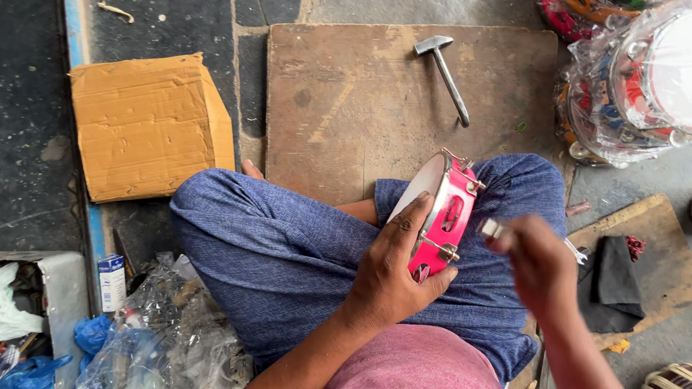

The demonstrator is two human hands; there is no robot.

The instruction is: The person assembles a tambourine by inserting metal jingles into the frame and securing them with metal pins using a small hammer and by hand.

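Gripping pink tambourine (440, 212) on lap, left hand (392, 271) fingers curl round its rim w/ thumb on frame; right hand (537, 263), blurred, pinches small metal tool (494, 228) just beside it.

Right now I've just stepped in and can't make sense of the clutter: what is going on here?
A person sits cross-legged on the ground. Their left hand grips a pink tambourine on edge over their lap. Their right hand, blurred, holds a small metal tool near its rim. A hammer lies untouched on the wooden board ahead. Wrapped tambourines are stacked to the right, and a cardboard box sits to the left.
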